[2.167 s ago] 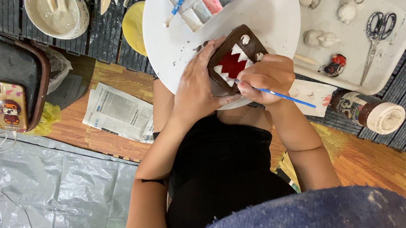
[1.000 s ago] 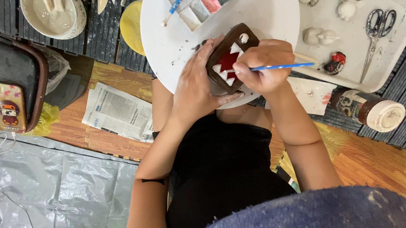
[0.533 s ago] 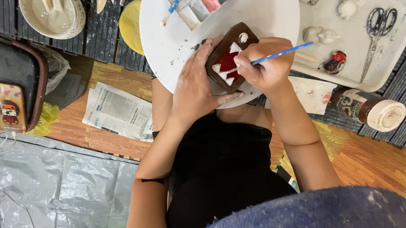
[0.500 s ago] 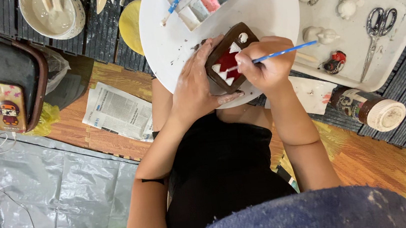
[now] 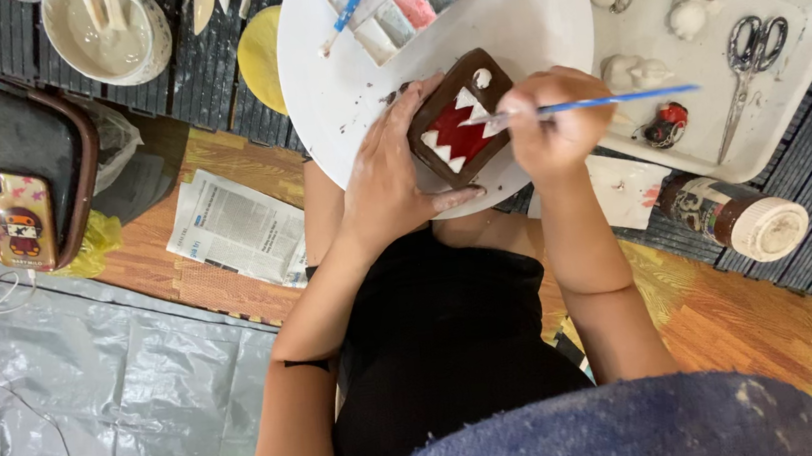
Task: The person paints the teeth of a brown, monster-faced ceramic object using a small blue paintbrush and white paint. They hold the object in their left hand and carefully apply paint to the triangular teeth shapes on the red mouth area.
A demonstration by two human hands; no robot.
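A brown rectangular clay figure with a red mouth and white pointed teeth lies on a round white board. My left hand steadies the figure from its left side, fingers spread along its edge. My right hand grips a thin blue-handled paintbrush, its tip touching the teeth on the figure's right side.
A paint palette with a blue brush sits at the board's top. A white tray to the right holds scissors and small white figures. A lidded jar, newspaper, a phone on a dark case and a bowl lie around.
My right hand shifted the brush from pointing down-right to lying level, and moved its tip up across the figure's mouth. The left hand stayed on the figure.
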